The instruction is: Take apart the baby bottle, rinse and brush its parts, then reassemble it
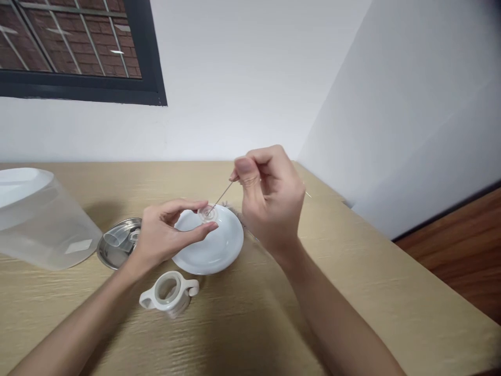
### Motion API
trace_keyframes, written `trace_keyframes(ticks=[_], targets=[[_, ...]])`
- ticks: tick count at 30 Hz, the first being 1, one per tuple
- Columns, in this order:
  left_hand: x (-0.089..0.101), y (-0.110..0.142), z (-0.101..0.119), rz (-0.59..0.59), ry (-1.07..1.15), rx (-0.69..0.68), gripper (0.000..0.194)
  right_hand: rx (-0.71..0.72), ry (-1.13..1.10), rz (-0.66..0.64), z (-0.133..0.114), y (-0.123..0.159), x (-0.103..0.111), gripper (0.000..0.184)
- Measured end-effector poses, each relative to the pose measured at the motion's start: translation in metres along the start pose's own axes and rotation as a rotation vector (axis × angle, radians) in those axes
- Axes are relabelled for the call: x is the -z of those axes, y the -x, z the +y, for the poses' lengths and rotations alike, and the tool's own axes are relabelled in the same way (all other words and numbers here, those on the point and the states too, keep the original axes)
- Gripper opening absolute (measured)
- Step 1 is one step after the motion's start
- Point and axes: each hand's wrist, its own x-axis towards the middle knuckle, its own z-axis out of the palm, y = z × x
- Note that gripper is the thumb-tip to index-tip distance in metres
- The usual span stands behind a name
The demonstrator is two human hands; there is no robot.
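Note:
My left hand (169,227) pinches a small clear round disc (206,213) by its edges, between thumb and fingers. A thin metal rod (224,194) is gripped in my closed right hand (270,196), its lower end at the middle of the disc. Whether the rod's tip goes into the disc, I cannot tell. Below both hands lies a shallow white bowl (211,254), partly covered by my left hand. Closer to me stands a white ring with two handles (168,292). Behind my right hand a bristled brush (234,210) is partly hidden.
A steel dish (105,256) with clear plastic parts (122,236) sits left of my left hand. At the far left stands a large translucent container (43,224) with a white top. The wooden table (352,292) meets a white wall behind, below a barred window (78,42).

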Motion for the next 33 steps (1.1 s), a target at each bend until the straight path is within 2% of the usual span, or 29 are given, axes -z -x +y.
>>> trace_keyframes(ticks=[10, 15, 19, 21, 26, 29, 33], targets=[[0.002, -0.002, 0.006, -0.058, -0.077, 0.027, 0.03, -0.058, 0.057, 0.049, -0.006, -0.003, 0.007, 0.013], [0.004, -0.003, 0.011, -0.074, -0.078, -0.057, 0.028, -0.029, 0.127, 0.102, -0.014, -0.007, 0.013, 0.013], [0.003, -0.004, 0.005, -0.091, -0.046, -0.084, 0.029, -0.013, 0.19, 0.124, -0.022, -0.012, 0.017, 0.015], [0.003, -0.005, -0.002, -0.112, -0.049, -0.061, 0.03, -0.006, 0.173, 0.185, -0.025, -0.017, 0.021, 0.013], [0.009, -0.006, -0.014, -0.133, -0.091, 0.124, 0.034, 0.118, 0.044, 0.465, -0.034, -0.042, 0.032, 0.019], [0.011, -0.006, -0.013, -0.12, -0.085, 0.165, 0.038, 0.186, 0.097, 0.515, -0.037, -0.054, 0.039, 0.022], [0.008, -0.005, -0.011, -0.127, -0.009, 0.164, 0.04, 0.186, 0.086, 0.5, -0.042, -0.053, 0.038, 0.019]])
